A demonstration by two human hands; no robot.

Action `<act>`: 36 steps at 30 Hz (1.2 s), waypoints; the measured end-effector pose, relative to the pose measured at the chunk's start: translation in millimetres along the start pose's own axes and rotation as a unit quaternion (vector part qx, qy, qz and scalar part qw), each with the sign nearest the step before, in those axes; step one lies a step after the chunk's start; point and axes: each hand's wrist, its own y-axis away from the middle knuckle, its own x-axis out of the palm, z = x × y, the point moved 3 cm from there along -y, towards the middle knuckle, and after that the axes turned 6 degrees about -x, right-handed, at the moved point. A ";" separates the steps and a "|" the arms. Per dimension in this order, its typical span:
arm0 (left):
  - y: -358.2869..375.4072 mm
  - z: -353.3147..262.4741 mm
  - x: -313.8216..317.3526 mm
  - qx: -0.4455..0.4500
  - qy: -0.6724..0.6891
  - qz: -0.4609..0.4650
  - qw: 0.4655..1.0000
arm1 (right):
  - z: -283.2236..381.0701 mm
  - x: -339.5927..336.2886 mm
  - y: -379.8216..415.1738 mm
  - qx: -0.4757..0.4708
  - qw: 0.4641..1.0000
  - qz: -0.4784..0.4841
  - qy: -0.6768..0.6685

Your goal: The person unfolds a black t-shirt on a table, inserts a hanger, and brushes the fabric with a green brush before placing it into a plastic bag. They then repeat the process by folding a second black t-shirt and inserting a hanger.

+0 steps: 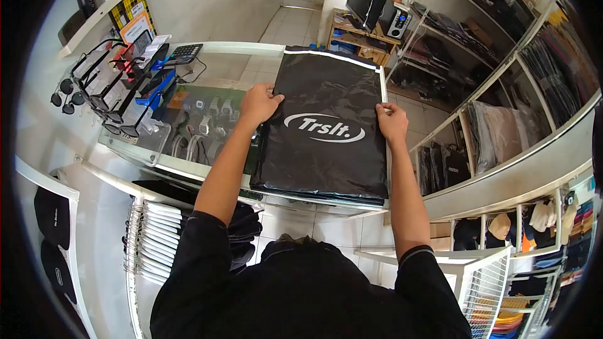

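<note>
A black plastic packaging bag (320, 97) with a white oval "Trslt." logo lies flat on the glass display counter (220, 68). A white strip runs along its far edge. My left hand (260, 104) is closed at the bag's left edge, thumb and fingertips pinching it above the logo's level. Opposite it, my right hand (392, 122) pinches the right edge between thumb and curled fingers. Both forearms reach forward on either side of the bag.
Watches (213, 107) show under the counter glass at left. A sunglasses rack (107, 91) and a calculator (184, 54) stand on its left end. Shelves of packed clothes (509, 125) line the right side; white hangers (160, 238) hang below left. A monitor (365, 3) stands behind.
</note>
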 end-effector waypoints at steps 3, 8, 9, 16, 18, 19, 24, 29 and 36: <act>2.8 -0.7 0.6 0.006 0.003 -0.004 1.000 | 1.2 0.8 -1.5 -0.020 0.999 -0.004 0.024; 2.3 -3.2 0.0 0.007 -0.005 -0.003 1.000 | -2.9 3.7 2.2 -0.039 0.998 -0.021 0.055; 2.9 -4.7 -2.3 0.013 -0.021 -0.007 1.000 | -4.0 2.5 1.1 -0.032 0.998 -0.022 0.056; 117.0 -44.1 -57.6 0.120 -0.077 0.014 0.990 | 74.9 -47.5 99.4 -0.228 0.972 -0.042 0.035; 155.9 -46.6 -51.9 0.156 -0.040 0.038 0.986 | 107.3 -40.5 146.6 -0.290 0.957 -0.009 0.017; 170.3 -46.4 -47.1 0.200 -0.088 0.006 0.976 | 113.1 -28.5 164.8 -0.305 0.952 0.021 0.030; 196.4 -5.7 -14.4 0.200 -0.201 0.010 0.959 | 85.6 1.6 214.3 -0.310 0.931 0.042 0.186; 196.7 -1.7 -10.4 0.206 -0.200 -0.007 0.958 | 34.3 -37.7 220.0 -0.202 0.951 -0.030 0.231; 200.2 -11.0 -22.0 0.227 -0.111 -0.066 0.965 | 29.8 -46.7 222.7 -0.197 0.965 -0.023 0.171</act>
